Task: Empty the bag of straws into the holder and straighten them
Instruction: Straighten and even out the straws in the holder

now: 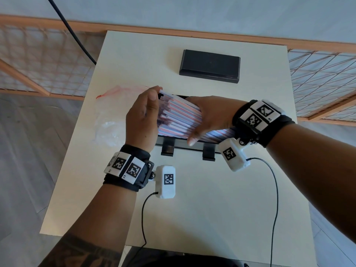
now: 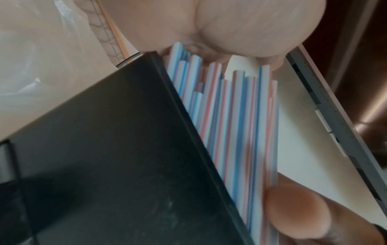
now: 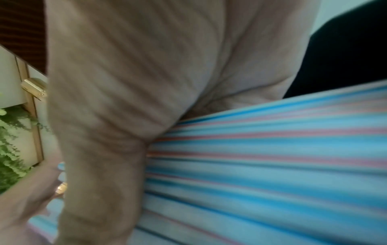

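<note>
Pressing left grip point(image 1: 142, 120), fingers straight and flat, against ends of straws point(image 1: 181, 114), frame centre; right grip point(image 1: 212, 114) curling round bundle in black holder point(image 1: 168, 150). Clear bag point(image 1: 107, 120) lying centre-left on counter point(image 1: 192, 209).

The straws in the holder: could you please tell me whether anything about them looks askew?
The straws lie roughly parallel in the black holder, but their left ends are staggered, some poking out further than others, clearest in the left wrist view. The left hand is flat against those ends; the right hand grips the bundle.
</note>
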A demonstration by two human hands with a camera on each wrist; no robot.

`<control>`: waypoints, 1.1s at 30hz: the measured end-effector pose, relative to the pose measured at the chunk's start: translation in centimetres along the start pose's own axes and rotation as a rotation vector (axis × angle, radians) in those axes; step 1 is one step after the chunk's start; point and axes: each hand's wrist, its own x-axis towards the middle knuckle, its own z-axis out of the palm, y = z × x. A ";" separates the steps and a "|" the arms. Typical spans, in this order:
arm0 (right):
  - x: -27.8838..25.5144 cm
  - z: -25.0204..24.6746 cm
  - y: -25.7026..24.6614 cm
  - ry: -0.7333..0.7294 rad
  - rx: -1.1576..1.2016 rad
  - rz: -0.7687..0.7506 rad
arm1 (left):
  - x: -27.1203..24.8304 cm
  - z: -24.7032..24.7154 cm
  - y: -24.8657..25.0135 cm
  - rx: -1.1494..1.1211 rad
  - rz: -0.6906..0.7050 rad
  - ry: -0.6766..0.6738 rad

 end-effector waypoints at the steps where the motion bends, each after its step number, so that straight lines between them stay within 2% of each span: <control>1: 0.0 -0.1 -0.1 -0.002 -0.002 -0.004 | 0.0 0.0 0.1 -0.018 -0.026 -0.013; 8: 0.6 -0.2 0.3 -0.101 0.056 -0.019 | -0.2 -0.6 0.6 -0.120 -0.141 -0.117; 13: 0.8 -0.9 0.1 -0.079 0.032 -0.039 | -0.2 -1.1 1.7 -0.103 -0.111 -0.190; 20: 0.7 -1.0 -0.3 -0.154 0.102 -0.057 | -0.5 -1.0 2.1 -0.019 -0.099 -0.233; 27: 0.5 -2.2 -1.0 -0.121 -0.033 -0.018 | -0.2 -0.9 0.9 -0.092 -0.093 -0.231; 33: 0.2 -1.6 -0.3 -0.137 -0.004 -0.031 | 0.2 -0.4 0.4 -0.241 -0.086 -0.132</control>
